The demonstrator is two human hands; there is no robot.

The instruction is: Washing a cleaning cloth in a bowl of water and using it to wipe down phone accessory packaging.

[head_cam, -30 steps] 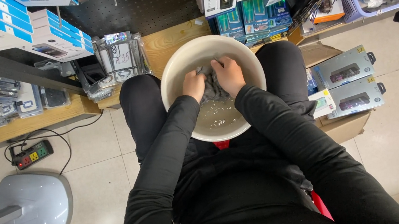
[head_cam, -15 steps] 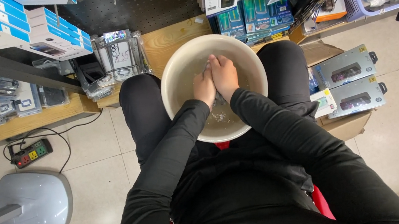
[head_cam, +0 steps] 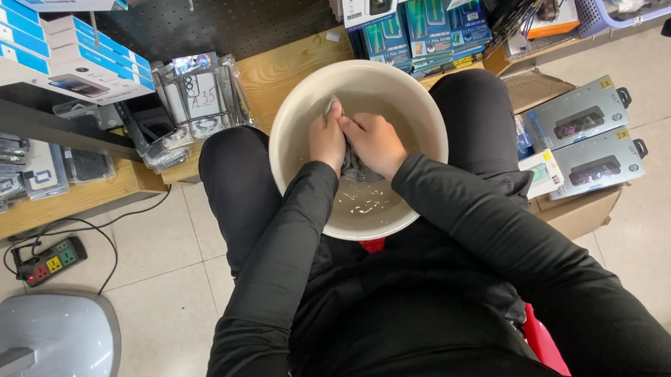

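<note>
A wet grey cloth sits bunched in the round cream plastic basin of water, held between the person's knees. The left hand and right hand both clench it, knuckles pressed together. Grey boxed goods lie just beside the right knee.
</note>
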